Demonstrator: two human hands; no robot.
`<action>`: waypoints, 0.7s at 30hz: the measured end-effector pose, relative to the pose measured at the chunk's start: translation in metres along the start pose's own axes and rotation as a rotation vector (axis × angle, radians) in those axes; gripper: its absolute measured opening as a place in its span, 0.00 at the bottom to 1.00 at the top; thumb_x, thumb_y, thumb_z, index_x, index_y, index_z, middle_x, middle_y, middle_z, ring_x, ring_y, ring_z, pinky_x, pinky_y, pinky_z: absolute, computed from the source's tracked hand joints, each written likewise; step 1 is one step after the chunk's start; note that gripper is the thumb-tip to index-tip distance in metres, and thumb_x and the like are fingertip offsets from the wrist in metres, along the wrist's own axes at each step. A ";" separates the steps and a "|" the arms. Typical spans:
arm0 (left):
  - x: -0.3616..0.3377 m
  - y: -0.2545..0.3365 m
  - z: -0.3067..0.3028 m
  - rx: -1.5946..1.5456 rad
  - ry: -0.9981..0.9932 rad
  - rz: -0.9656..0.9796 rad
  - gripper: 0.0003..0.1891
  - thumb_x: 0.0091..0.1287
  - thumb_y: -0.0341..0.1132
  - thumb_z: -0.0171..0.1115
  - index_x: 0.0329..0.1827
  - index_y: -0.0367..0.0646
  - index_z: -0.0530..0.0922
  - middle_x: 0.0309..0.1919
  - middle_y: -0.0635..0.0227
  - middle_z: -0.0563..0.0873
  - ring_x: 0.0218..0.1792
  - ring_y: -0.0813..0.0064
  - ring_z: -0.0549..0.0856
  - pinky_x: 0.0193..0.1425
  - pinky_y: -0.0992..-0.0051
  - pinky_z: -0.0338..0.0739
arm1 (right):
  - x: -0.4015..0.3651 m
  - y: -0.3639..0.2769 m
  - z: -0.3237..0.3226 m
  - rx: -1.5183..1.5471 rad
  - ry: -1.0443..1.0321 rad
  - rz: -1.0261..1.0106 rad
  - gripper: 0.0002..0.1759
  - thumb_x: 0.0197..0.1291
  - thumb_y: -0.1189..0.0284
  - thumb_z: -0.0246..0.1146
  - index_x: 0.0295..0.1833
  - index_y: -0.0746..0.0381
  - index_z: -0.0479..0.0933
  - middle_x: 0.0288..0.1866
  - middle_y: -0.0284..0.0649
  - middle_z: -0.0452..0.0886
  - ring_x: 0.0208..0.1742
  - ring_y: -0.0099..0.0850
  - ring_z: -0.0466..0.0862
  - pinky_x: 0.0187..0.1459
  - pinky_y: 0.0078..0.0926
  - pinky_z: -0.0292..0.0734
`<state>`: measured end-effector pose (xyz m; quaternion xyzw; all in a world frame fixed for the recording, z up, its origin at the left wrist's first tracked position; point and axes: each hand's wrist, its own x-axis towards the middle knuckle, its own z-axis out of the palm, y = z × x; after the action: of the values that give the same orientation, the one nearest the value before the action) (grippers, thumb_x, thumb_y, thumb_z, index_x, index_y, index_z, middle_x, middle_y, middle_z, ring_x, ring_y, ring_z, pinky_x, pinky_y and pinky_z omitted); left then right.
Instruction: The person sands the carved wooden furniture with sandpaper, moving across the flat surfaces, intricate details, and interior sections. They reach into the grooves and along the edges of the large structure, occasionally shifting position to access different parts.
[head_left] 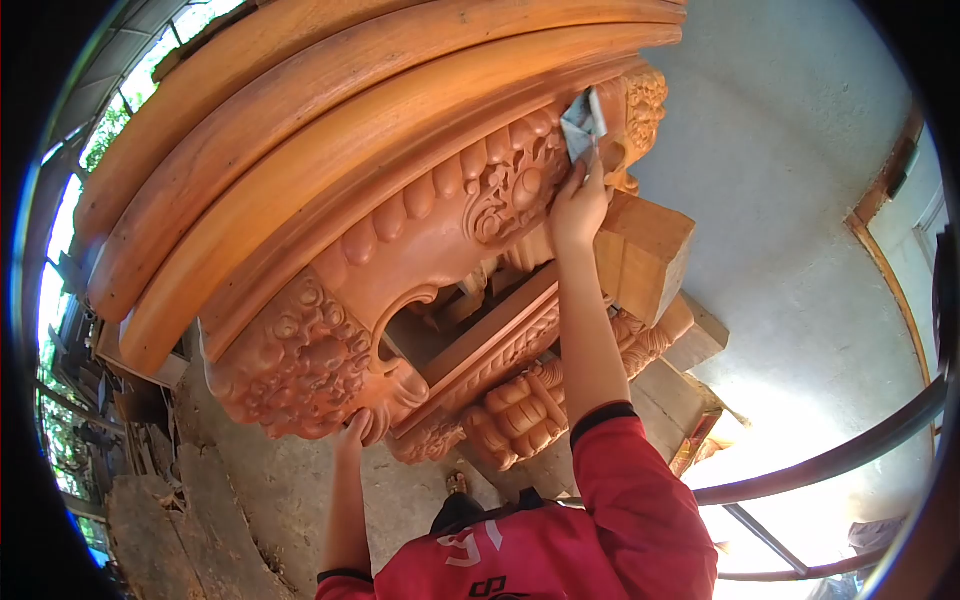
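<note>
Step in hand, as judged: rubbing down the relief on the carving (420, 240). The right hand (578, 205) was raised to the carving's upper right end, its grip pinched on a folded sandpaper (583, 122) laid against the scrollwork. The left hand (350, 435) was set against the carving's lower left corner. Whether its fingers hooked the edge or merely braced it could not be told.

The next pass, in my judgement, calls for the paper's fold worked into the grooves, with light pressure on the thin projecting leaves.

Room: 3 curved mouldings (300, 130) overhung the carving from above. Wood blocks (650, 250) sat just right of the carving, close by the right forearm. A rail (830, 460) crossed further right. Floor (300, 490) lay bare below the carving.
</note>
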<state>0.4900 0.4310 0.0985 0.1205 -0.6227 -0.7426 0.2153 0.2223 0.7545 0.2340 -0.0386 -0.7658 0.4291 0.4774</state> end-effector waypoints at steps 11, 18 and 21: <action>0.000 -0.011 -0.014 -0.020 -0.176 0.005 0.05 0.59 0.23 0.56 0.34 0.42 0.71 0.13 0.80 0.68 0.09 0.89 0.63 0.14 0.86 0.54 | 0.010 0.009 0.002 0.053 0.119 0.053 0.18 0.63 0.74 0.47 0.57 0.65 0.69 0.47 0.53 0.77 0.46 0.47 0.78 0.48 0.31 0.71; 0.000 0.003 -0.002 -0.023 -0.209 0.017 0.08 0.60 0.26 0.57 0.23 0.44 0.71 0.12 0.80 0.67 0.10 0.89 0.62 0.16 0.85 0.53 | -0.004 -0.024 -0.002 0.178 0.026 -0.254 0.22 0.62 0.77 0.49 0.62 0.58 0.65 0.60 0.41 0.71 0.64 0.42 0.68 0.63 0.55 0.50; -0.001 0.000 -0.006 0.017 -0.084 -0.024 0.10 0.61 0.26 0.56 0.21 0.44 0.70 0.11 0.80 0.66 0.10 0.88 0.62 0.16 0.85 0.53 | 0.005 -0.013 -0.002 0.160 0.010 -0.138 0.21 0.62 0.76 0.48 0.63 0.59 0.65 0.60 0.44 0.71 0.62 0.43 0.69 0.63 0.53 0.51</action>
<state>0.4939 0.4267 0.0969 0.0983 -0.6359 -0.7443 0.1790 0.2255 0.7501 0.2466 0.0506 -0.7277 0.4546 0.5111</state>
